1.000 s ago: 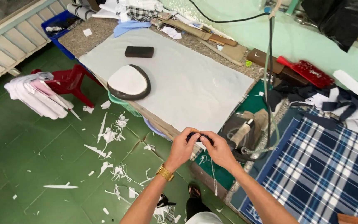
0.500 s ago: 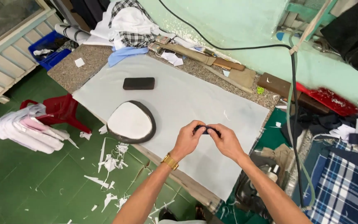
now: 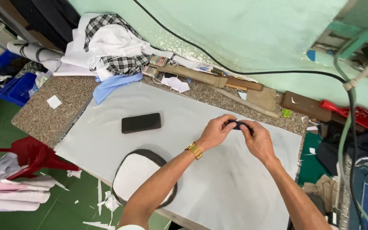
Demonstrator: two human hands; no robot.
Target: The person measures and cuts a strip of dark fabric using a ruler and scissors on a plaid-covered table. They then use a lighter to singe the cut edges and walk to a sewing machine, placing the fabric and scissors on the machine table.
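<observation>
Both hands raised over the grey sheet (image 3: pixel 218 187) on the bench (image 3: pixel 64 96), where half a second ago held nearer its front edge: left hand (image 3: pixel 216 130) and right hand (image 3: pixel 258 139) pinching a small dark piece of fabric (image 3: pixel 238 125) between fingertips, thumbs close together. Judged as closer handling of the piece, now above the sheet's middle right. Nearby: black phone (image 3: pixel 141 122) flat on the sheet to the left, white pad with dark rim (image 3: pixel 139 179) at the front edge, gold watch (image 3: pixel 194 150) on left wrist, heaped checked cloth (image 3: pixel 116 47) at back.
</observation>
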